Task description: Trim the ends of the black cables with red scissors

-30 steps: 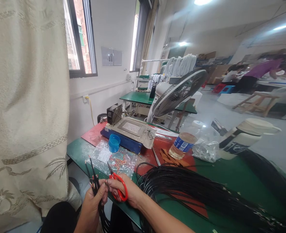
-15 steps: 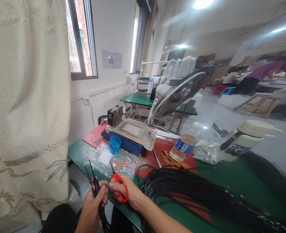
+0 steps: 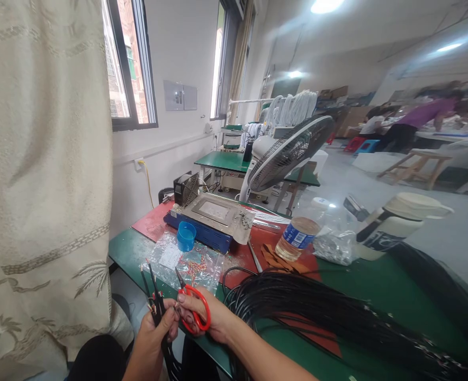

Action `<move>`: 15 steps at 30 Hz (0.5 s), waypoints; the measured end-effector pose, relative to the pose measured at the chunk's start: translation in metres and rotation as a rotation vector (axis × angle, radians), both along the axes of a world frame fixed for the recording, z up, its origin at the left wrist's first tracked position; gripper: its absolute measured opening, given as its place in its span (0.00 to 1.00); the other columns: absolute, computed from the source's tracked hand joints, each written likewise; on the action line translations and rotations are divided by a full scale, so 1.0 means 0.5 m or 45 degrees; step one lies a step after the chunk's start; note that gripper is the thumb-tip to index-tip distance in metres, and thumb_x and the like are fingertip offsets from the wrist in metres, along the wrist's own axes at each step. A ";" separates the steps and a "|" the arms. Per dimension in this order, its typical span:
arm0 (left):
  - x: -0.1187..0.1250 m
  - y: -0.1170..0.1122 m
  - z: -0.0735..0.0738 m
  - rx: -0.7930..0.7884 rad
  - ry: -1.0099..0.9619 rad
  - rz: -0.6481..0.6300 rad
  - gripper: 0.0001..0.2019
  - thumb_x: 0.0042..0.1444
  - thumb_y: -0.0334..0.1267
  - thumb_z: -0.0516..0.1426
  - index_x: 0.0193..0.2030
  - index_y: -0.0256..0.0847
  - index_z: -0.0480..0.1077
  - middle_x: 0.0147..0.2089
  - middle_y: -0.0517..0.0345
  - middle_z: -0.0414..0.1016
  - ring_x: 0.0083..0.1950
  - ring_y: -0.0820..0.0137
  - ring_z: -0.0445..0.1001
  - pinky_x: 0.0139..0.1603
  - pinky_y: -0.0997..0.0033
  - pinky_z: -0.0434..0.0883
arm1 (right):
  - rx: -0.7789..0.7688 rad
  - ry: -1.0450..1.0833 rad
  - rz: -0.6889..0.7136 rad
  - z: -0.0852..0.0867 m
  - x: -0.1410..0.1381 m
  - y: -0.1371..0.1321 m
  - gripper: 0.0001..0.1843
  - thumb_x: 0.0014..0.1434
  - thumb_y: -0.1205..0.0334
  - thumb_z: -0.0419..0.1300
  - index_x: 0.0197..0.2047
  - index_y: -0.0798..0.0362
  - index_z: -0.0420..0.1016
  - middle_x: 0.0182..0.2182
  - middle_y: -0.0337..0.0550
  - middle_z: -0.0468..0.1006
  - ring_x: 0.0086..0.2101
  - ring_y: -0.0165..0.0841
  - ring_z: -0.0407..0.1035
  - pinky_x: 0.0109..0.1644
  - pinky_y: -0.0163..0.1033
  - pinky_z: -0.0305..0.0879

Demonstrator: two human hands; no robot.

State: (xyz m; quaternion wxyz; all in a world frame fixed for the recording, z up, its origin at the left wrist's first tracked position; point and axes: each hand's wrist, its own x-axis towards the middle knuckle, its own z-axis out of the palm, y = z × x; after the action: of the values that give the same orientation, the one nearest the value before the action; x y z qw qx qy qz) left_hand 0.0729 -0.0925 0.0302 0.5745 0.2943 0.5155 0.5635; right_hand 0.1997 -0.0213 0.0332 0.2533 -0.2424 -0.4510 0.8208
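Observation:
My left hand (image 3: 159, 324) is closed round several black cables (image 3: 157, 301), whose stripped ends with thin coloured wires point up. My right hand (image 3: 202, 312) holds a pair of red-handled scissors (image 3: 199, 307), the dark blades pointing up and away. The fingertips of both hands meet at a small wire end, too small to make out clearly. Just beyond the blades, many small orange-red pieces (image 3: 196, 264) lie on a clear plastic bag (image 3: 214, 272). A blue round cup (image 3: 186, 236) stands at the far side of that bag.
A blue heating device (image 3: 202, 233) with a small fan sits at the back of the green table (image 3: 125, 248). To the right lie a thick bundle of black cables (image 3: 289, 296), a liquid-filled bottle (image 3: 295, 241) and a pale jug (image 3: 388, 225). A large fan (image 3: 287, 153) stands behind.
The view has shifted slightly. Both hands stay together at the wire end, with the scissors still in the right hand and the cables in the left.

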 end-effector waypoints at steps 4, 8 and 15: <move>-0.002 -0.004 -0.003 0.018 -0.019 -0.040 0.20 0.46 0.49 0.59 0.36 0.33 0.63 0.22 0.63 0.60 0.21 0.81 0.56 0.24 0.77 0.51 | -0.048 0.004 0.069 -0.001 0.003 0.001 0.25 0.44 0.45 0.63 0.25 0.62 0.67 0.13 0.35 0.61 0.12 0.21 0.53 0.13 0.27 0.47; -0.002 -0.009 -0.004 0.026 -0.037 -0.043 0.20 0.45 0.49 0.60 0.35 0.33 0.63 0.22 0.63 0.59 0.21 0.82 0.56 0.24 0.77 0.51 | -0.071 -0.009 0.069 -0.001 0.004 0.000 0.24 0.43 0.46 0.64 0.24 0.62 0.66 0.12 0.36 0.61 0.11 0.22 0.53 0.12 0.27 0.46; 0.001 -0.008 0.006 -0.015 -0.038 -0.055 0.22 0.42 0.52 0.61 0.32 0.32 0.63 0.17 0.65 0.55 0.18 0.83 0.52 0.22 0.78 0.47 | -0.045 0.014 0.060 0.002 0.002 -0.001 0.25 0.43 0.45 0.63 0.23 0.63 0.66 0.12 0.36 0.61 0.12 0.21 0.54 0.13 0.26 0.47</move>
State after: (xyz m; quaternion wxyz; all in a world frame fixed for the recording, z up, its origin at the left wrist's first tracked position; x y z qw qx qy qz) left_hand 0.0736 -0.0964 0.0330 0.5961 0.2935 0.5036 0.5522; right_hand 0.2007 -0.0217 0.0345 0.2322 -0.2314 -0.4406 0.8357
